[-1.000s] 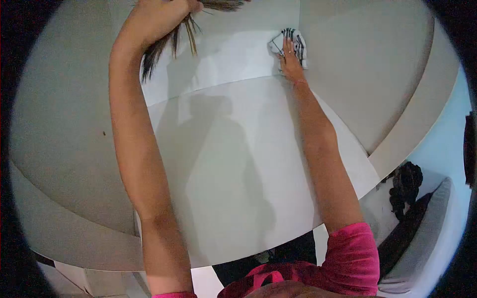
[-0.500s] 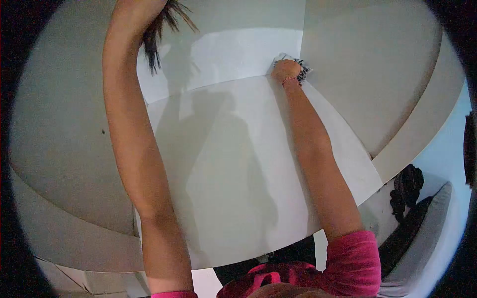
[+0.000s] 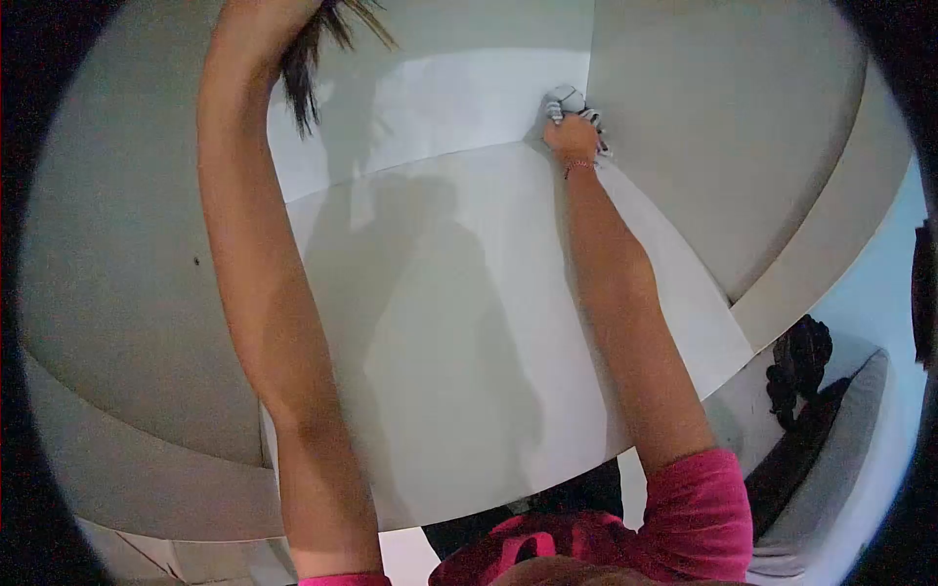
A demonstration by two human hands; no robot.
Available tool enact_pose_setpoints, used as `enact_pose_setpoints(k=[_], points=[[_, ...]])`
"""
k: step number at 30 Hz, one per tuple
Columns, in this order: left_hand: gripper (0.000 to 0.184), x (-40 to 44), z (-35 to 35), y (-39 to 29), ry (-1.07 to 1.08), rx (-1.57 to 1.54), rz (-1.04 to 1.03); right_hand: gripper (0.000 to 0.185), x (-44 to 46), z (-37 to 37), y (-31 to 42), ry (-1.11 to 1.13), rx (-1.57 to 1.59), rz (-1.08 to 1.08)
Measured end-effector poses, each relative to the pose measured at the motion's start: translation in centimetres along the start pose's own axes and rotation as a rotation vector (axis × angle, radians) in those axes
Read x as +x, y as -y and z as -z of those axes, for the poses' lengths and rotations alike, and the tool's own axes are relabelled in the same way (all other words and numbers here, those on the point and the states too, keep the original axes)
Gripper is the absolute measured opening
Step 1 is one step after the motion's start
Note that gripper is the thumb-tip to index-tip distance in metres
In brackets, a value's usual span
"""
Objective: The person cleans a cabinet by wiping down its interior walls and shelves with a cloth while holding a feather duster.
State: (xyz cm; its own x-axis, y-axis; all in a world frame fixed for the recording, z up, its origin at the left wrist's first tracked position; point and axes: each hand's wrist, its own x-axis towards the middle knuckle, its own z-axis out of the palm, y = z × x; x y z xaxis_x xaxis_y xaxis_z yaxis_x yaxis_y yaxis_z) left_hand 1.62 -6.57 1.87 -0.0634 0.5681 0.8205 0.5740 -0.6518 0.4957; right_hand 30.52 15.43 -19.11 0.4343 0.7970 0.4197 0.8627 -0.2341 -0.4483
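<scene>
My right hand (image 3: 572,139) is closed round a bunched cloth (image 3: 565,101) with a pale and dark pattern. It presses the cloth into the far right corner of a white box-like compartment, where the bottom panel (image 3: 440,293), back panel (image 3: 449,93) and right side panel (image 3: 703,127) meet. My left arm (image 3: 269,273) reaches up along the left side, and its hand lies beyond the top edge of the view. Dark, hair-like strands (image 3: 302,83) hang beside the left wrist; what they belong to is hidden.
The left side panel (image 3: 127,225) bears a small dark spot. The compartment's front edge runs close to my body. At the lower right, outside the compartment, are a grey cushion (image 3: 860,430) and a dark crumpled item (image 3: 801,361).
My right hand has moved slightly up and right with the cloth, and more of the cloth shows above the fingers. My left arm has barely shifted.
</scene>
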Motion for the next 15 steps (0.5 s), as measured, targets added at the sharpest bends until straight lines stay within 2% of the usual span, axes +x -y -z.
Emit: enact_pose_setpoints(k=[1,3,4,5,7,8,9,11,12,13,14,15], points=[[0.028,0.0,-0.7,0.1,-0.071,-0.012,0.033,0.050,0.3,-0.6,0.3,-0.003,0.001,0.005],[0.029,0.0,-0.8,-0.1,-0.151,-0.023,0.063,0.065,1.5,-3.7,0.2,-0.468,0.183,0.222],[0.028,-0.1,-0.5,-0.2,-0.109,-0.014,0.064,0.078,1.9,-4.2,0.7,-0.531,0.115,0.365],[0.028,-0.2,-0.3,-0.4,-0.065,-0.005,0.063,0.078,2.3,-4.4,0.8,-0.535,0.120,0.365],[0.028,-0.5,-0.1,-0.5,-0.071,-0.012,0.041,0.082,2.6,-3.6,1.4,-0.535,-0.089,0.650],[0.028,-0.7,0.0,-0.4,-0.076,-0.022,0.022,0.089,2.7,-2.9,1.6,-0.552,-0.064,0.798],[0.028,1.4,0.8,2.6,-0.073,-0.016,0.019,0.089,2.8,-2.1,1.8,-0.551,-0.058,0.795],[0.030,7.3,3.1,10.8,0.248,-0.326,-0.046,0.092,3.4,-1.2,1.7,-0.319,-0.050,0.781],[0.030,5.5,2.7,8.1,0.253,-0.321,-0.043,0.085,4.3,-2.3,1.4,-0.399,0.076,0.627],[0.031,1.9,1.5,2.5,0.096,-0.145,0.038,0.083,6.2,-4.4,0.8,-0.650,0.185,0.489],[0.032,-0.3,0.3,-1.2,-0.068,0.031,0.113,0.085,7.2,-5.5,0.3,-0.684,0.272,0.496],[0.032,-0.9,-1.1,-1.7,-0.072,0.035,0.110,0.086,7.6,-5.9,0.2,-0.718,0.360,0.503]])
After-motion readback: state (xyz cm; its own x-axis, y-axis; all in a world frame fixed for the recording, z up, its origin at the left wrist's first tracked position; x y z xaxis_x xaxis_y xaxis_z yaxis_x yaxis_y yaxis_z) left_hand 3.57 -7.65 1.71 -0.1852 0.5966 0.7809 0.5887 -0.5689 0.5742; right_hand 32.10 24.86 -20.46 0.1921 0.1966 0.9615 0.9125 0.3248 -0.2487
